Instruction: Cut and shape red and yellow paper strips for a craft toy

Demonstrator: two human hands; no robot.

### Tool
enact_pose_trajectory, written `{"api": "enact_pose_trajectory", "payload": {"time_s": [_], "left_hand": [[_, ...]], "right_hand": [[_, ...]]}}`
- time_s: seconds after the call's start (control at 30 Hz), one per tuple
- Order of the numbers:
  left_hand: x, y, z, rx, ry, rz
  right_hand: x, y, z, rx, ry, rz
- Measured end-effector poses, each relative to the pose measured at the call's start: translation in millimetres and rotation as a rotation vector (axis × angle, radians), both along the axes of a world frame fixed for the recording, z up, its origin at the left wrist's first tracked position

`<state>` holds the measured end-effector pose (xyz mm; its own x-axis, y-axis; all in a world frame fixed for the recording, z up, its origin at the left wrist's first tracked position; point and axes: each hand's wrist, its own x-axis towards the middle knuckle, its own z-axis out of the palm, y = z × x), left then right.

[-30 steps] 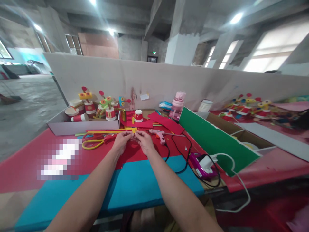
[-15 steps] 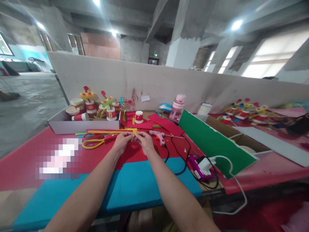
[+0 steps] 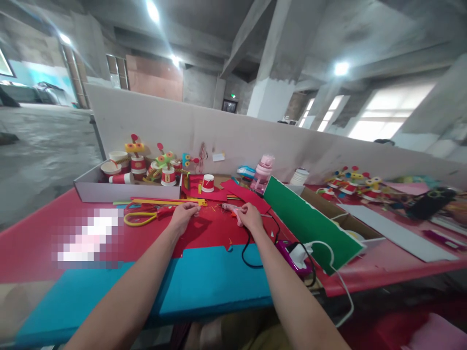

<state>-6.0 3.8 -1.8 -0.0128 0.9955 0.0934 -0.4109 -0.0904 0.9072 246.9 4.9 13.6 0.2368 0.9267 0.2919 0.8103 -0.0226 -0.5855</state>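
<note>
Left hand (image 3: 183, 218): mid-frame, thumb and fingertips drawn narrow; whether a small piece sits between them cannot be told. A loose pinch could drop one.
Right hand (image 3: 251, 218): right of centre, fingers bunched at the pink glue gun; whether they have closed around it cannot be told.
Glue gun (image 3: 229, 208): lies at centre, nozzle toward the left hand; if hot, it could burn those fingertips should it swing left.
Black cord (image 3: 243, 253): loops below the right hand; a snag there could jerk the gun or drip glue on the red worktop (image 3: 215, 236).
Yellow strips (image 3: 156, 200): left of centre, ends near the left fingertips; a careless wrist could scatter them.
Paper cup (image 3: 208, 183): upright beyond the hands; an overlong reach might tip it.
</note>
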Motion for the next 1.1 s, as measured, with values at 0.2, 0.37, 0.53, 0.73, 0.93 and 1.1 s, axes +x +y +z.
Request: {"api": "enact_pose_trajectory", "payload": {"time_s": [0.2, 0.37, 0.53, 0.73, 0.93, 1.1], "left_hand": [[-2.1, 0.0, -1.0, -0.008, -0.012, 0.016], [-5.9, 2.2, -0.9, -0.025, -0.028, 0.044], [-6.8, 5.0, -3.2, -0.048, -0.052, 0.05], [-6.2, 5.1, -3.4, -0.064, -0.07, 0.051], [-8.9, 7.1, -5.7, -0.109, -0.085, 0.057], [-10.7, 8.7, -7.6, -0.144, -0.093, 0.067]], "right_hand": [[5.8, 8.6, -8.4, -0.23, 0.081, -0.034], [0.4, 13.2, -3.6, -0.134, 0.297, -0.026], [-8.9, 1.8, 12.5, -0.016, 0.686, 0.107], [-30.8, -13.8, 41.1, -0.158, 1.452, 0.432], [-50.2, -29.8, 41.1, -0.073, 1.234, 0.556], [-53.6, -40.8, 31.2, -0.016, 0.769, 0.608]]}}
